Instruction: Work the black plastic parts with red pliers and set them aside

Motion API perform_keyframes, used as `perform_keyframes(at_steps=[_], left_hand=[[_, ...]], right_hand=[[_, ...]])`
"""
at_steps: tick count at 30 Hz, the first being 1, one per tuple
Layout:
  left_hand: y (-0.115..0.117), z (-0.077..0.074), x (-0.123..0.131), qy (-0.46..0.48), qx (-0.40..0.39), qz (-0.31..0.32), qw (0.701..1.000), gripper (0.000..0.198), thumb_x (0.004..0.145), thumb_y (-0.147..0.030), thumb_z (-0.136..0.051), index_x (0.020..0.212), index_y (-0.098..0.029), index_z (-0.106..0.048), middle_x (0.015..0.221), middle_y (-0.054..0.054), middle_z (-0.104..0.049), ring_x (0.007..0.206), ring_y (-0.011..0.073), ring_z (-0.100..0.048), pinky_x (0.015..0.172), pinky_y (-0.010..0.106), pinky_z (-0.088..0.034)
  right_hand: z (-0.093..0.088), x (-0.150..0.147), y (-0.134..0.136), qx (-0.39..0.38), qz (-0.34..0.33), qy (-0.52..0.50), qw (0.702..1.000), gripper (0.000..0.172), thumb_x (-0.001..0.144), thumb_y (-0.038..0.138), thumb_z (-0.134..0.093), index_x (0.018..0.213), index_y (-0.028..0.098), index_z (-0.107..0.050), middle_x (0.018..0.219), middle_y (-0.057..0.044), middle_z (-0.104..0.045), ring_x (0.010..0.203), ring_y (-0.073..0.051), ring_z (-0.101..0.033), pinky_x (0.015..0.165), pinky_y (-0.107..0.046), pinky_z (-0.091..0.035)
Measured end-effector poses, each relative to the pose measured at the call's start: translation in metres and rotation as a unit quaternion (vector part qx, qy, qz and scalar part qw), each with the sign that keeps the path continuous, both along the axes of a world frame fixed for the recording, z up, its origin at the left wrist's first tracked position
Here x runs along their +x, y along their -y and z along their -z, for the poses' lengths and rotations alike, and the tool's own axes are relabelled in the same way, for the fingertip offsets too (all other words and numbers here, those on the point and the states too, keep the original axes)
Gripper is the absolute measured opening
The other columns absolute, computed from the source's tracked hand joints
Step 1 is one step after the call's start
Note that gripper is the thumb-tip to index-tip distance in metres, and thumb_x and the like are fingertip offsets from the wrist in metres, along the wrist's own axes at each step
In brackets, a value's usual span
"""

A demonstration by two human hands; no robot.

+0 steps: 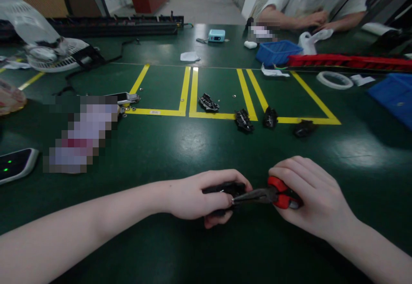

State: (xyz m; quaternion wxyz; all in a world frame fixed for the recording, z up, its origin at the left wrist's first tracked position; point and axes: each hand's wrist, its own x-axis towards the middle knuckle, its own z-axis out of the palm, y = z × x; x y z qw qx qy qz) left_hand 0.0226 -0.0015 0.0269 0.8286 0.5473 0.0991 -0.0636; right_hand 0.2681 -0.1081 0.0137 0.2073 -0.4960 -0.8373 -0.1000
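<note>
Toward the near edge of the worktop [154,146], the left hand [196,198] has its grip around a black part [223,188] and the right hand [313,193] grips red-handled pliers [267,195], tips at that part; this operation appears unfinished, and whether four black pieces [243,120] nearer the far edge are complete cannot be told.

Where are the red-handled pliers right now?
In the head view, right of centre in the lower half, the red-handled pliers are in the right hand, their tips at the black part in the left hand.

Five black parts [243,120], one pair of pliers [273,195], two blue bins [275,55]
</note>
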Motion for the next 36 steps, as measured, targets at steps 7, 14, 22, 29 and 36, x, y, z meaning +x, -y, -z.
perform_keyframes(at_steps=[7,14,22,29,36], left_hand=[[-0.001,-0.001,0.003,-0.017,0.003,0.003,1.0,0.023,0.095,-0.013,-0.041,0.117,-0.02,-0.043,0.063,-0.007,-0.048,0.055,0.0094,-0.047,0.055,0.02,-0.042],[-0.001,-0.001,0.003,-0.025,0.005,0.009,1.0,0.025,0.092,-0.011,-0.044,0.116,-0.02,-0.044,0.065,-0.007,-0.048,0.054,0.0089,-0.048,0.054,0.02,-0.042],[0.001,0.003,0.0,0.008,-0.058,-0.056,0.997,0.029,0.093,-0.014,-0.049,0.121,-0.02,-0.043,0.066,-0.007,-0.051,0.06,0.0097,-0.052,0.06,0.022,-0.046],[0.001,0.007,0.001,0.029,-0.063,-0.087,0.994,0.041,0.092,-0.033,-0.062,0.125,-0.018,-0.043,0.076,-0.003,-0.056,0.067,0.0118,-0.057,0.065,0.026,-0.047],[0.002,0.015,0.002,0.091,-0.07,-0.11,0.987,0.074,0.088,-0.071,-0.05,0.139,-0.02,-0.034,0.081,-0.001,-0.052,0.063,0.0109,-0.05,0.061,0.024,-0.041]], right_hand=[[-0.005,0.011,-0.007,0.018,-0.02,0.034,0.999,0.023,0.077,0.013,-0.056,0.099,0.017,-0.055,0.088,-0.009,-0.061,0.077,-0.023,-0.057,0.065,-0.037,-0.048],[-0.01,0.012,-0.006,0.007,-0.014,0.045,0.999,0.024,0.078,0.015,-0.056,0.1,0.022,-0.055,0.089,-0.008,-0.065,0.078,-0.024,-0.059,0.064,-0.039,-0.049],[-0.006,0.016,-0.008,0.015,0.033,-0.026,0.999,0.022,0.078,0.017,-0.061,0.098,0.023,-0.056,0.088,-0.008,-0.064,0.079,-0.025,-0.062,0.066,-0.042,-0.05],[-0.004,0.015,-0.009,0.003,0.022,-0.022,0.999,0.029,0.078,0.017,-0.063,0.106,0.021,-0.055,0.093,-0.009,-0.065,0.083,-0.026,-0.063,0.067,-0.041,-0.051],[-0.001,0.015,-0.008,-0.03,0.038,-0.043,0.998,0.034,0.08,0.017,-0.061,0.112,0.026,-0.054,0.098,-0.008,-0.066,0.089,-0.029,-0.065,0.07,-0.045,-0.052]])
